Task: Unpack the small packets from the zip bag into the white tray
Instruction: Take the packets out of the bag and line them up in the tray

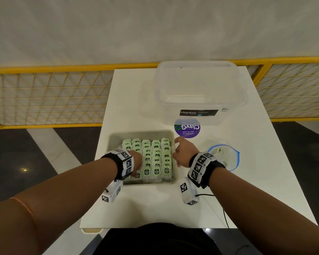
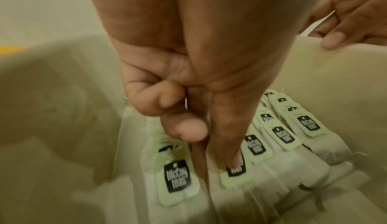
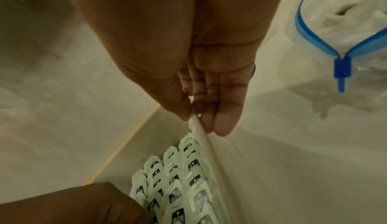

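Observation:
The white tray (image 1: 142,132) sits on the table in front of me, packed with rows of green-tagged tea packets (image 1: 156,157). My left hand (image 1: 136,172) reaches into the tray's near left corner. In the left wrist view its thumb and forefinger (image 2: 217,166) pinch a packet (image 2: 234,171) in the front row, with the other two fingers curled. My right hand (image 1: 176,153) grips the tray's right wall (image 3: 209,153), thumb inside and fingers outside (image 3: 201,123). The zip bag (image 1: 226,157), blue track open, lies right of the tray.
A clear lidless Megabox container (image 1: 201,89) stands at the back of the white table (image 1: 155,208). A purple round sticker (image 1: 187,128) lies between it and the tray. A yellow mesh fence (image 1: 44,92) runs behind the table. A black cable (image 1: 225,212) trails off the front right.

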The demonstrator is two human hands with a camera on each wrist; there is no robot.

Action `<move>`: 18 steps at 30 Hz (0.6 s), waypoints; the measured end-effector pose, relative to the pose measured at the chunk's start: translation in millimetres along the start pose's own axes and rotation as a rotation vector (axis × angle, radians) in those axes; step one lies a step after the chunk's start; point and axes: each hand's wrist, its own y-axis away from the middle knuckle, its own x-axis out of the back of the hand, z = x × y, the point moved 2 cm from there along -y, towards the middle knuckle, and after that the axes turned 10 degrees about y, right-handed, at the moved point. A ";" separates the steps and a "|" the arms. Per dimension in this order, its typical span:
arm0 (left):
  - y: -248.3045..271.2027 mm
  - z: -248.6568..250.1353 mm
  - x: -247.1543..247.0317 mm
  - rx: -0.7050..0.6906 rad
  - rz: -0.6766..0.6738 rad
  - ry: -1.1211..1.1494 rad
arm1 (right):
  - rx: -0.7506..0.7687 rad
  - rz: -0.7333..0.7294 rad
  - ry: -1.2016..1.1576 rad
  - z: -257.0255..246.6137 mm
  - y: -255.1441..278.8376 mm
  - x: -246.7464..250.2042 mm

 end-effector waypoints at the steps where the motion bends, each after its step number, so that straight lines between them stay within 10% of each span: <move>1: 1.6 0.6 3.3 0.006 0.015 0.003 | -0.002 0.002 -0.007 2.1 -0.7 0.8; 12: 32.5 106.7 112.6 -0.191 0.545 0.389 | 0.068 0.275 0.059 85.6 18.5 87.8; 18: -7.3 208.3 114.1 -0.351 0.536 0.549 | 0.043 0.199 0.408 152.8 21.6 118.7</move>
